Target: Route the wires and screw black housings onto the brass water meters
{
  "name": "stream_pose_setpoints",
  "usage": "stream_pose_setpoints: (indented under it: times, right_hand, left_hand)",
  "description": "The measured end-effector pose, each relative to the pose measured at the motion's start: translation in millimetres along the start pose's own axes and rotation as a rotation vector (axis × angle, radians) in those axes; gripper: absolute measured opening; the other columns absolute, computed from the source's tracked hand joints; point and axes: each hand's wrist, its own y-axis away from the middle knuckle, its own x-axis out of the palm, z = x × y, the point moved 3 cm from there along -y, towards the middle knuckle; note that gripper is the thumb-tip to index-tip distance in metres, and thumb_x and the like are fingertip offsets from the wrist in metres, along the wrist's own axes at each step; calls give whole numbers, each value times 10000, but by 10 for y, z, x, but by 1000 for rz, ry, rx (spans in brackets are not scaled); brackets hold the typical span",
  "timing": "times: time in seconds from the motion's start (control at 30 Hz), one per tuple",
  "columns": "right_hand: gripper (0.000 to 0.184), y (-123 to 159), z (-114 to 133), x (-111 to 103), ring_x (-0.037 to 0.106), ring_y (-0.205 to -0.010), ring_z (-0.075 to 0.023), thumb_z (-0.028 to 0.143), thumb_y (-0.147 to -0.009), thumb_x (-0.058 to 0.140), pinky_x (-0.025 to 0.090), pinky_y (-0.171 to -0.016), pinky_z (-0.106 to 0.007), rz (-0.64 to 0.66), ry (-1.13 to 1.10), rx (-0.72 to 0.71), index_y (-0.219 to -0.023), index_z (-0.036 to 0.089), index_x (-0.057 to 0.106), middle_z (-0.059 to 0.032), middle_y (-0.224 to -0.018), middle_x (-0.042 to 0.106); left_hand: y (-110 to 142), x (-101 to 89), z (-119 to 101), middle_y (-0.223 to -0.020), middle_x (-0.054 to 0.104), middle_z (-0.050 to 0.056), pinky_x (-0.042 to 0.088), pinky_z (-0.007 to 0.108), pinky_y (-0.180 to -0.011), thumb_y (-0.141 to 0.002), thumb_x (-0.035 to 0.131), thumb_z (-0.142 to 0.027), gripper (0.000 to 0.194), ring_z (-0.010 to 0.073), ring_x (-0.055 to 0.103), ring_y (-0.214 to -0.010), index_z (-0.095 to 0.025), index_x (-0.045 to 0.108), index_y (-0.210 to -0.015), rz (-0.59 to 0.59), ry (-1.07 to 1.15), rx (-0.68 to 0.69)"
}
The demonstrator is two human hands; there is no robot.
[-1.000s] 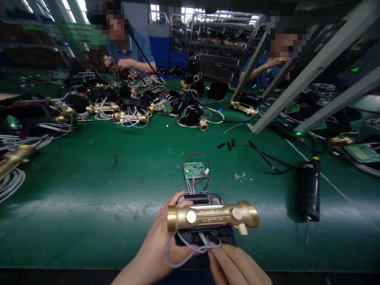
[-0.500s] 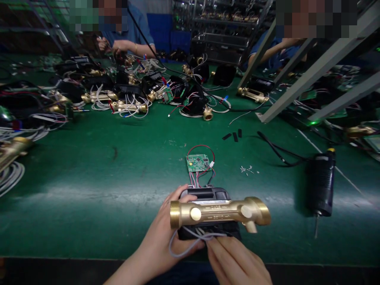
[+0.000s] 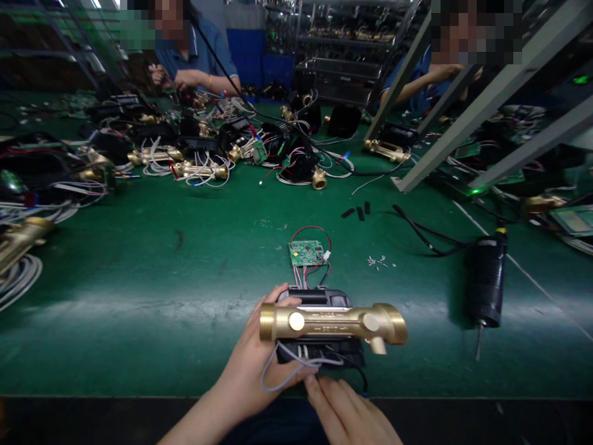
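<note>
Brass pipe (image 3: pixel 332 322) on its black case (image 3: pixel 319 355) is lying in the left hand (image 3: pixel 259 364), fingers clenching its threaded end, while right hand (image 3: pixel 345 411) fingers are pinching grey wires (image 3: pixel 282 383) above the green desk (image 3: pixel 139 296); a circuit board (image 3: pixel 306 253) is lying just beyond.

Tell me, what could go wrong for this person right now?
The right hand pinches the thin grey wire looping under the brass pipe body; a hard tug might pull it loose. The small green circuit board hangs on thin coloured leads, so shifting the black housing in the left hand could strain them. The tiny loose screws could scatter.
</note>
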Motion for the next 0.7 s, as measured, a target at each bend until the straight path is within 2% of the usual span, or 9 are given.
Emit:
stream_pose_setpoints:
  times: [0.07,0.13,0.23,0.33,0.47,0.57,0.7]
  right_hand:
    - [441,-45,-43,-84,670,-597,-131,2,-927,267,556,-553,-187,-40,-83,19,-924,123,691,-54,-717,700]
    - [323,-88,-114,-225,678,-639,-135,58,-940,386,573,-628,-202,-170,-141,67,-891,150,691,-42,-723,704]
    - [171,-110,-228,-383,694,-737,-171,123,-926,506,583,-703,-261,-330,-94,219,-941,156,673,-62,-811,718]
    - [190,-114,-270,-381,695,-743,-181,119,-944,457,584,-702,-286,-299,-97,300,-1009,129,635,-72,-831,716]
    - [292,-158,-241,-337,701,-812,-172,40,-913,372,585,-742,-265,-245,-144,307,-1049,117,620,-83,-888,720]
    - [322,-283,-196,-365,695,-880,-163,0,-880,368,570,-789,-241,-272,-165,290,-1060,107,614,-91,-956,719]
    - [294,-507,-157,-363,684,-746,-167,23,-885,385,568,-707,-263,-224,-347,338,-937,159,641,-41,-838,710]
  left_hand:
    - [1,31,-2,-1502,287,145,312,526,-1118,-845,618,-462,622,302,271,-1404,-238,369,-1369,-27,-20,-18]
    - [0,59,6,-1504,273,144,319,524,-1113,-842,615,-470,638,299,304,-1387,-245,344,-1374,-36,-20,-14]
    - [2,77,37,-1501,275,142,310,542,-1111,-827,624,-499,673,304,303,-1387,-252,322,-1375,-35,-24,3]
    - [14,78,68,-1501,281,141,288,547,-1120,-830,625,-491,662,306,263,-1406,-246,332,-1370,-30,-9,0]
    - [28,90,91,-1490,308,131,262,527,-1139,-828,640,-451,670,290,205,-1428,-235,328,-1379,-25,32,-11]
    - [17,118,113,-1489,316,116,255,509,-1147,-804,670,-428,685,286,207,-1428,-242,343,-1377,-31,35,-27]
    - [-3,155,161,-1516,251,110,289,533,-1123,-759,707,-411,722,316,285,-1390,-270,344,-1368,-51,12,-28]
